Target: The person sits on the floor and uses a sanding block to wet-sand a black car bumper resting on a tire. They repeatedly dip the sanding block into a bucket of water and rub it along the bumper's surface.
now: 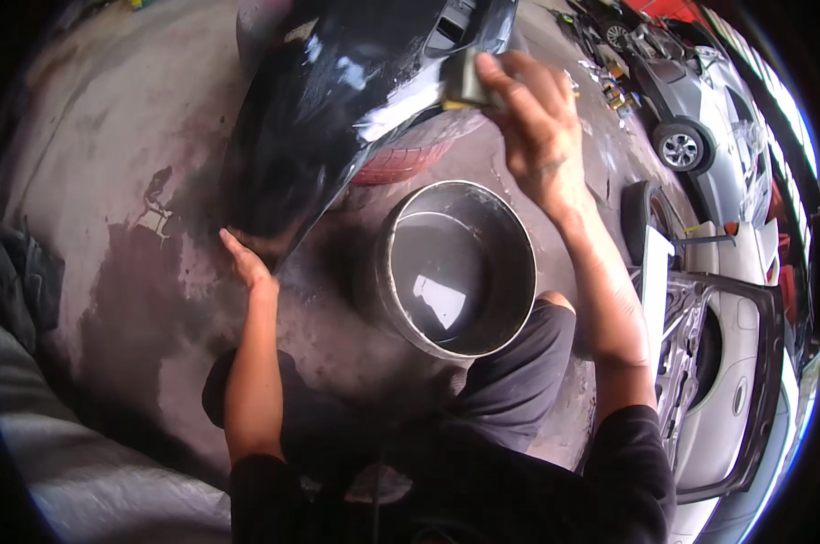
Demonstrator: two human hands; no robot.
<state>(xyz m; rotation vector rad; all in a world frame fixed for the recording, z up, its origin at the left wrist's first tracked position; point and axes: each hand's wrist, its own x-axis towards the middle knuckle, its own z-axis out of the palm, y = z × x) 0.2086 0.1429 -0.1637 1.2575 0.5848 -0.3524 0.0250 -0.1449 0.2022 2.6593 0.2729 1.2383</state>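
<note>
Head view: the right hand (538,127) has its fingers pinching a blurred, dark block (465,82) with a yellowish lower edge, upper centre; contact with the black car panel (287,150) cannot be confirmed. The left hand (249,263), fingers extended, nothing visibly held, is at the panel's lower tip, left of centre. Progress, as judged: a whitish patch (401,107) shows beside the block, elsewhere mostly dark surface; the remaining extent cannot be determined. A bucket (516,272) of murky liquid (419,258) occupies the centre.

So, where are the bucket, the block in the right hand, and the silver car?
Bucket (513,263), head view: inner wall, right side.
Block (466,80), head view: middle of its visible side.
Silver car (719,148), head view: middle of its side.
</note>
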